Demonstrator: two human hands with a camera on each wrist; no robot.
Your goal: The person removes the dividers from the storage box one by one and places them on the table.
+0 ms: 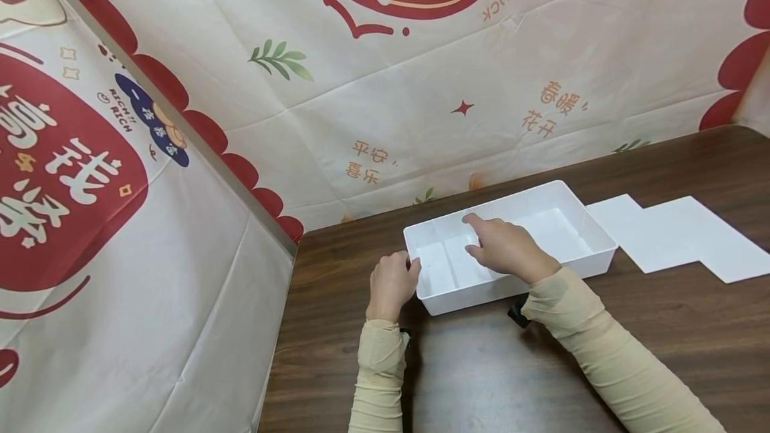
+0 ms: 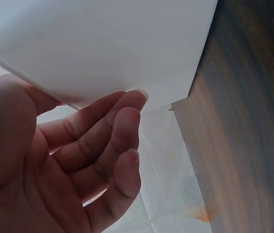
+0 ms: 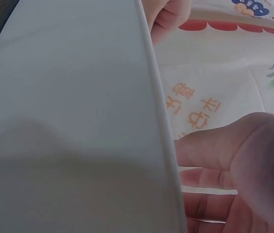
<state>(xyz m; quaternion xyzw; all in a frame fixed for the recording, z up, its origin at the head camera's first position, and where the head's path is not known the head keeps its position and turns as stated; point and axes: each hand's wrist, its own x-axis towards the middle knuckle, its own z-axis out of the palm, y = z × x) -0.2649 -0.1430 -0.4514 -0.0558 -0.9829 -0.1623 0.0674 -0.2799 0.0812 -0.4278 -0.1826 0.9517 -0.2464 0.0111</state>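
Note:
A shallow white plastic tray [image 1: 577, 264] stands on the table, with a low cross ridge [image 1: 448, 263] on its floor towards the left. At its left end my left hand [image 1: 391, 284] grips the wall; in the left wrist view the fingertips [image 2: 136, 97] meet the outer face, and the thumb goes over the rim. My right hand [image 1: 504, 246] reaches over the near wall into the tray, index finger extended towards the far side and thumb spread away from it. In the right wrist view the tray wall [image 3: 78, 97] hides the right hand's fingertips.
Flat white sheets [image 1: 668, 236] lie overlapping on the brown wooden table [image 1: 475, 373], right of the tray. A printed cloth [image 1: 409, 119] hangs behind the table, and another [image 1: 198, 286] covers the left side.

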